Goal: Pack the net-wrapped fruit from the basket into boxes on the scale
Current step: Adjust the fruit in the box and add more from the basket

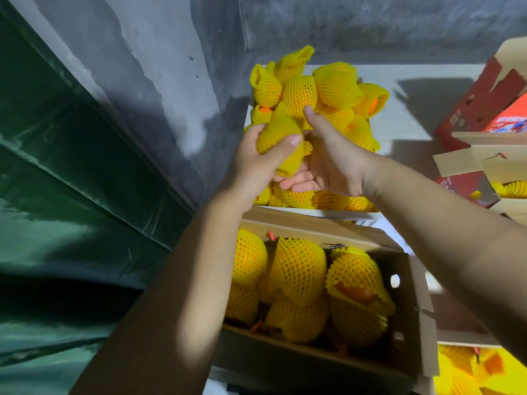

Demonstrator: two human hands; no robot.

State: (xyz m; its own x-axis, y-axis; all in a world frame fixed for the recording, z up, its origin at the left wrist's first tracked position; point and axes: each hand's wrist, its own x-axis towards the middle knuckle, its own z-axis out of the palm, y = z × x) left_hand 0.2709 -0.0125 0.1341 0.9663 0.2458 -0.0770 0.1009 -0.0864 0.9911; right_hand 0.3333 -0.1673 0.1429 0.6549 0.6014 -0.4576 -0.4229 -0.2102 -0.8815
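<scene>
From the head camera, both bare forearms reach forward over an open cardboard box (410,323) toward a white basket (328,212) heaped with fruit in yellow foam netting.

The left hand (256,161) has its fingers and thumb curled round one net-wrapped fruit (278,138), the thumb pressed across the front of the net and the fruit sitting in the palm, raised just above the heap. The loose tail of its net hangs down between the two hands.

The right hand (328,163) lies just beside it, touching the same fruit's net from the right. Its thumb points up toward the heaped fruit (299,92) in the basket, and its fingers curl underneath, tips showing below the left hand; whether they pinch the net's tail or only cup beneath it cannot be told.

The cardboard box, nearer the person and below the arms, already holds several netted fruit (299,269) packed close together; one at the right shows orange skin through a gap in its net. What the box stands on is hidden.

At the right edge stand red printed cartons (479,109) with their flaps open, one showing netted fruit inside. A green tarpaulin (71,181) fills the left side, against a grey concrete wall (156,67).
</scene>
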